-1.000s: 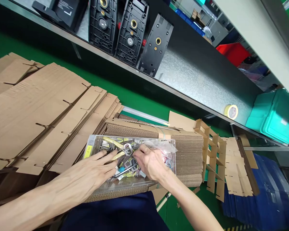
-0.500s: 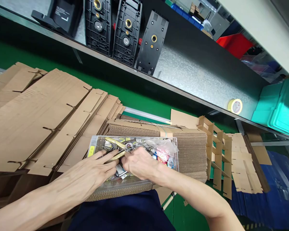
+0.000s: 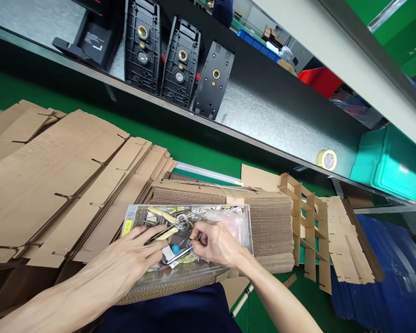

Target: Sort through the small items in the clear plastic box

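Note:
A clear plastic box [image 3: 247, 231] with a yellow label [image 3: 126, 227] rests on cardboard in front of me, full of small mixed items. My left hand [image 3: 133, 252] reaches in over its left part, fingers stretched and apart on the contents. My right hand [image 3: 217, 243] is in the middle of the box, thumb and fingers pinched together; a small yellowish bit shows at the tips, too small to name. Between the hands lie a small blue ball [image 3: 175, 249] and a clear ring-shaped piece [image 3: 183, 223]. A long yellow strip [image 3: 162, 215] lies behind the left fingers.
Flattened cardboard sheets [image 3: 65, 162] lean at the left. A strapped cardboard stack [image 3: 268, 231] and cardboard dividers [image 3: 310, 231] stand to the right. Above, a shelf [image 3: 263, 115] holds black housings [image 3: 213, 81], a tape roll [image 3: 327, 160] and a green bin [image 3: 390, 162].
My right hand has shifted slightly right, uncovering the blue ball and the ring-shaped piece. My left hand stays on the box's left part. The view has tilted a little.

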The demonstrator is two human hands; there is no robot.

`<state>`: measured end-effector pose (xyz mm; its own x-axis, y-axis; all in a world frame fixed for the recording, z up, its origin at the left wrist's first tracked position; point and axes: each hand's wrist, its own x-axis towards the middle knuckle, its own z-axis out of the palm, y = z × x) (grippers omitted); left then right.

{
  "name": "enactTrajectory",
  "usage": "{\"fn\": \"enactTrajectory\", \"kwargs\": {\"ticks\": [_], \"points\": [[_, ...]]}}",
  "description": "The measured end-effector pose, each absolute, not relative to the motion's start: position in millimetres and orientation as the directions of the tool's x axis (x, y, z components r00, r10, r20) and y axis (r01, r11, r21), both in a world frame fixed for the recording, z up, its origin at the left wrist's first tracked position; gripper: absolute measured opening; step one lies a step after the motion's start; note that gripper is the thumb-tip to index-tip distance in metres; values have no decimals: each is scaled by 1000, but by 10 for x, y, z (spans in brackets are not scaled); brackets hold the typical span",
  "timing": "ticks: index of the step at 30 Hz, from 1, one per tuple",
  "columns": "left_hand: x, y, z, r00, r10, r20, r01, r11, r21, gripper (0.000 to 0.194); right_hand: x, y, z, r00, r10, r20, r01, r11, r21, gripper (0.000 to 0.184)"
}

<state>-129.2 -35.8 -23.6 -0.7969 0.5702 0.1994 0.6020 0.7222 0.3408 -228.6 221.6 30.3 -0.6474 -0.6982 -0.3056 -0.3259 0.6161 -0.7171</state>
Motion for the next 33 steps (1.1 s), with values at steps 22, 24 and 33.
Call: {"fn": "enactTrajectory", "kwargs": {"ticks": [22,24,33], "points": [[-1577,64,-355,-776,615,140,630,745,220,23,-2477,2484,266,-632,-773,-57,-775,631,29,14],[-1615,50,-444,-776,622,101,628,751,204,26,-2468,2505,254,-686,-725,-55,-726,687,8,9],[-1633,-13,-164,-827,562,27,547,791,274,24,-2465,2508,204,-749,-662,-43,-660,750,-51,18]]}}
